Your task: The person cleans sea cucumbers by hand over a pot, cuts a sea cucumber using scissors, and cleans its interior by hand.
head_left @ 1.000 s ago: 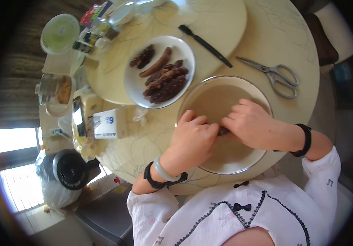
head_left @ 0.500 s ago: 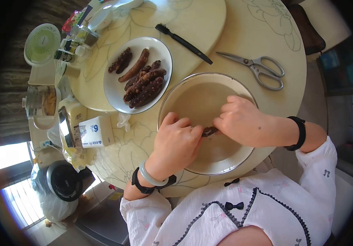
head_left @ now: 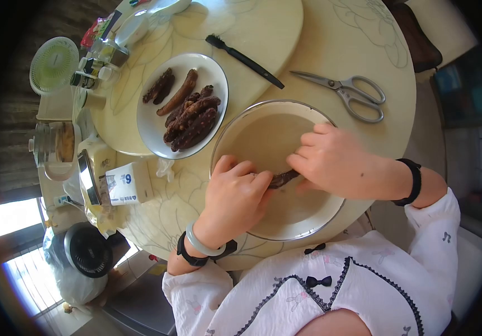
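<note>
A dark brown, bumpy sea cucumber [head_left: 284,179] is stretched between my hands, above a wide cream basin [head_left: 222,133] of cloudy water. My left hand [head_left: 236,191] is closed around one end, hiding much of it. At the other end, my right hand [head_left: 333,165] has its fingers bent in a pinch, slightly blurred. Several more sea cucumbers [head_left: 193,120] lie on a white plate [head_left: 150,130] beyond my left hand. Past the basin rim are a black-handled brush [head_left: 246,61] and open-bladed kitchen scissors [head_left: 344,89].
A round raised board [head_left: 263,28] sits on the patterned table [head_left: 165,218]. Along the left stand a tissue pack [head_left: 128,183], a glass pitcher [head_left: 60,147], small jars [head_left: 87,78] and a green-and-white strainer basket [head_left: 54,64]. A crumpled tissue [head_left: 165,169] lies near the plate.
My right hand has shifted and turned a little, with its fingers spaced farther from my left hand. More of the sea cucumber now shows between them.
</note>
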Action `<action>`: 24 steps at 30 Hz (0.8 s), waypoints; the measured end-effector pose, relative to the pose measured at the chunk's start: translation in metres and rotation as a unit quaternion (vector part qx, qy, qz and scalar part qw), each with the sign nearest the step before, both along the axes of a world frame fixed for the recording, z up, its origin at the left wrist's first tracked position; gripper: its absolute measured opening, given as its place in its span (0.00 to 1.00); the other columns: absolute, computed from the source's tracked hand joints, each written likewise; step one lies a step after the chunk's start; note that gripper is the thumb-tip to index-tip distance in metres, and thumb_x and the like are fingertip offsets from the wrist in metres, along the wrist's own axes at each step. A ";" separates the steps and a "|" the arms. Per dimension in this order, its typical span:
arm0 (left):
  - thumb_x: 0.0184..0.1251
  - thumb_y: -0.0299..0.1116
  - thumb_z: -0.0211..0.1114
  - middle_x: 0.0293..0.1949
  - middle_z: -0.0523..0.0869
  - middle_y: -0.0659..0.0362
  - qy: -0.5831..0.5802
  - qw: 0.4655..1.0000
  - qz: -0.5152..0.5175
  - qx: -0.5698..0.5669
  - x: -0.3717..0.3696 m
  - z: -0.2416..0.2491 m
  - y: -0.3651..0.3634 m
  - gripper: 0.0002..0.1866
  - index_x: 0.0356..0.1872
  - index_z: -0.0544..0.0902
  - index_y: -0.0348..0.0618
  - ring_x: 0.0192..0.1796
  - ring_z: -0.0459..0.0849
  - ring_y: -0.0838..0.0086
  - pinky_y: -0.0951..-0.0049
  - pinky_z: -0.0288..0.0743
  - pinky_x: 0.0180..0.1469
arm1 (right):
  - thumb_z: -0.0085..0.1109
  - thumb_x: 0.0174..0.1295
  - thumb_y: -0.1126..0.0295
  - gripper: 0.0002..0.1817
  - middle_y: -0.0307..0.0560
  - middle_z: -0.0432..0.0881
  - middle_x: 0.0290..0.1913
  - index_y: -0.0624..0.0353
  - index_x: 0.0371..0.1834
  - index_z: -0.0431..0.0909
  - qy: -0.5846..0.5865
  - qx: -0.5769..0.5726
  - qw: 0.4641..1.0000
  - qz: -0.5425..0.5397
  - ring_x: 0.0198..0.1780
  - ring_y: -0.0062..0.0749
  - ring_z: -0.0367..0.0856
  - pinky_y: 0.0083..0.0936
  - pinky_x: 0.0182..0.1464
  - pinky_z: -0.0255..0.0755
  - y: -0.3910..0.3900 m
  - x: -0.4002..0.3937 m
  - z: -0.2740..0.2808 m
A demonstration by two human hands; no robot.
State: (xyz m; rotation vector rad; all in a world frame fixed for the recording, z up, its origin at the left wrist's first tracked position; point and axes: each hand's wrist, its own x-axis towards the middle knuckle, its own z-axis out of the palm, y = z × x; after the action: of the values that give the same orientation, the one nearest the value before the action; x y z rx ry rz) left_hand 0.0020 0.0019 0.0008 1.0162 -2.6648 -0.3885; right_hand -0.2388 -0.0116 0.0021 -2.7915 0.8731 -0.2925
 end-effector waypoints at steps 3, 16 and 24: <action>0.51 0.32 0.73 0.21 0.83 0.62 0.026 1.000 0.004 -0.004 0.001 -0.002 0.000 0.07 0.31 0.83 0.47 0.36 0.82 0.68 0.64 0.71 0.50 | 0.68 0.55 0.64 0.08 0.36 0.80 0.26 0.53 0.28 0.79 -0.013 -0.003 1.000 0.015 0.35 0.30 0.79 0.27 0.44 0.68 0.004 0.009 -0.012; 0.56 0.35 0.71 0.23 0.84 0.62 -0.071 0.997 -0.006 0.009 0.001 0.001 0.001 0.07 0.25 0.81 0.46 0.36 0.81 0.68 0.65 0.69 0.47 | 0.62 0.44 0.70 0.03 0.36 0.75 0.19 0.52 0.19 0.77 0.015 -0.056 0.998 -0.005 0.30 0.29 0.77 0.28 0.45 0.67 0.002 -0.006 -0.004; 0.57 0.35 0.70 0.24 0.84 0.61 -0.146 0.989 -0.007 0.011 -0.001 0.003 0.001 0.07 0.26 0.81 0.46 0.37 0.82 0.68 0.66 0.69 0.48 | 0.62 0.45 0.69 0.03 0.34 0.75 0.20 0.52 0.21 0.78 0.029 -0.054 0.998 0.016 0.30 0.27 0.77 0.27 0.45 0.67 0.000 -0.003 -0.003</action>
State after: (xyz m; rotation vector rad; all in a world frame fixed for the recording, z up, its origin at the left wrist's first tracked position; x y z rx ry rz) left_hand 0.0014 0.0031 0.0039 1.1401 -2.9331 -0.2927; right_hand -0.2415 -0.0111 -0.0012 -2.9248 0.8492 -0.2629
